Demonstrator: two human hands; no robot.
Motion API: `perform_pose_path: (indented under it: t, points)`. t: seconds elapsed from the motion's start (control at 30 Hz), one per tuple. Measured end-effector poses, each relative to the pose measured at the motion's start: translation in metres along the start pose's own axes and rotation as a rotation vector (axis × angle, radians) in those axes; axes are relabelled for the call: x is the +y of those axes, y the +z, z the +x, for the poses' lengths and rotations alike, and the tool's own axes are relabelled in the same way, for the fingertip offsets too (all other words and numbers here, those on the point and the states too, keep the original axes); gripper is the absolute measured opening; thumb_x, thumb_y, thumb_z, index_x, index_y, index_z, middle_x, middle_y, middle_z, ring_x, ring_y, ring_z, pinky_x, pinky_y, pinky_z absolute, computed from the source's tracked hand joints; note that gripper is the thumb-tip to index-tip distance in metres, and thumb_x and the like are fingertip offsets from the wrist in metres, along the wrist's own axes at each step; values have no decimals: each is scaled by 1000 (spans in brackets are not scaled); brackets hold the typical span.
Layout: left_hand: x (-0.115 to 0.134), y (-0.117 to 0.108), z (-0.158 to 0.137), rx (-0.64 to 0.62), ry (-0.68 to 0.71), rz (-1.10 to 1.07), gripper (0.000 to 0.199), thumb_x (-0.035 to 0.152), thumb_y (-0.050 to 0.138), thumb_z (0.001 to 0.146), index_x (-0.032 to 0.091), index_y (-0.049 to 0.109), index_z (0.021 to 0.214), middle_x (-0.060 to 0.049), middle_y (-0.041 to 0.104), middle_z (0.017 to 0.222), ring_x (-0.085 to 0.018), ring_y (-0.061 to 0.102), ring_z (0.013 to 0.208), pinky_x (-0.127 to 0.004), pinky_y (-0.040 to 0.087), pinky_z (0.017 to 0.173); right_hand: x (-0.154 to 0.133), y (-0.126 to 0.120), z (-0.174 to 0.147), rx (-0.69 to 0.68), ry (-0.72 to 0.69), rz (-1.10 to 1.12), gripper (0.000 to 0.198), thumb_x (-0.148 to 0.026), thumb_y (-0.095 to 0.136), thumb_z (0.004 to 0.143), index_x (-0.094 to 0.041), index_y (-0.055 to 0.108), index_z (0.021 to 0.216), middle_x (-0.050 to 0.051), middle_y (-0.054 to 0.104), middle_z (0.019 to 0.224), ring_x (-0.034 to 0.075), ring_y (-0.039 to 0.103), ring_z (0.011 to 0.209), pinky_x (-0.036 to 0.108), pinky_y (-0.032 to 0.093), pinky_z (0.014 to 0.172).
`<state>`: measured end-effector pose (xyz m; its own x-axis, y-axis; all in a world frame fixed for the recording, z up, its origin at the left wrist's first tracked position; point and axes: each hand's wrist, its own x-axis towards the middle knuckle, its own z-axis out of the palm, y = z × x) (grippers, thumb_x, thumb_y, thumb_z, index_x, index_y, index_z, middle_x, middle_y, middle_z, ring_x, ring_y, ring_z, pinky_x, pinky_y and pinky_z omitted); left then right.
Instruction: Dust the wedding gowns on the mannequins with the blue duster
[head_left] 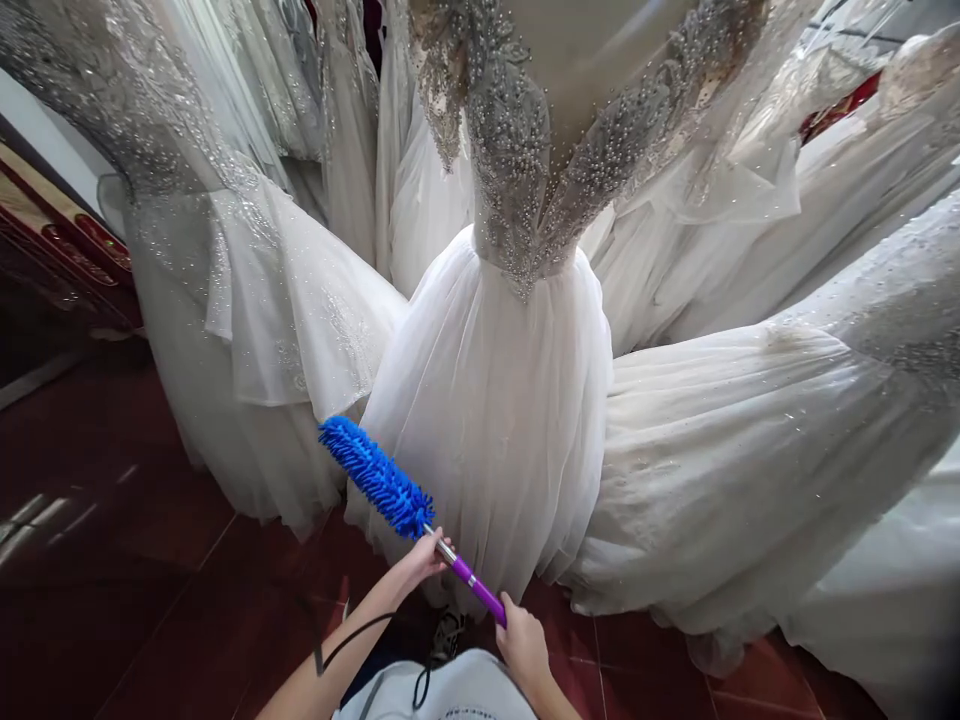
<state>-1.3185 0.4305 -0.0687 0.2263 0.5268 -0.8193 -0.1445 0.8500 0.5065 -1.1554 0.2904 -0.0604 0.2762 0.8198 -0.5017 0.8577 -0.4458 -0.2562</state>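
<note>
A duster with a blue shaggy head [377, 478] and a purple handle [480, 590] slants across the lower middle of the view. My left hand [424, 557] is closed around its metal shaft, just below the blue head. Lower down, my right hand [523, 640] grips the end of the purple handle. Directly in front of me stands a white wedding dress [495, 380] with a beaded bodice and a full tulle skirt. The duster head overlaps the left side of that skirt in view; whether it touches the fabric I cannot tell.
On the left stands a sparkly white gown [300, 300]; another gown [712, 460] spreads its skirt at the right. More dresses [345, 150] hang behind. Dark red tiles [150, 600] form the floor, and a black cord [352, 632] crosses near my left forearm.
</note>
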Motion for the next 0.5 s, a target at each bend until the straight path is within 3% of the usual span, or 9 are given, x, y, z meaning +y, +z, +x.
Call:
perform_pose_path:
  t: [0.1,0.17,0.27,0.37,0.43,0.5]
  points:
    - [-7,5,-26,-92,76,-107,26,42,61,74,18,54,72,-5,66,77,-18,64,79,-28,49,68,12,-3,-9,66,22,-25,36,-16,43,78,-25,56,111,5,71,90,19,66,82,24,40,65]
    - [10,23,-40,-178,194,-131,32,48,64,69,18,56,74,-5,67,80,-21,64,85,-30,50,70,10,-18,-6,147,35,-14,32,-18,41,79,-26,56,107,3,70,83,18,65,75,23,35,58]
    - [67,60,-50,-265,402,-135,38,54,63,67,18,57,76,-5,67,80,-22,65,83,-31,51,70,-6,-64,14,297,31,-20,23,-25,38,83,-24,57,97,2,67,71,15,60,63,24,25,51]
    - [131,93,-42,-331,555,-167,36,53,58,73,17,56,81,-5,67,82,-20,66,81,-31,51,72,-25,-119,40,433,23,-84,25,-36,35,87,-23,56,93,3,66,71,15,57,60,25,20,50]
    - [158,106,-24,-284,515,-169,32,48,54,78,17,56,82,-5,67,80,-18,67,78,-30,51,73,-32,-140,55,393,23,-110,29,-35,31,88,-23,55,98,5,66,77,16,59,65,25,23,51]
    - [161,109,-2,-159,365,-145,29,44,50,83,16,55,78,-3,66,71,-16,67,71,-28,51,70,-31,-141,64,262,17,-95,29,-32,31,88,-23,56,98,5,67,83,17,62,73,25,28,54]
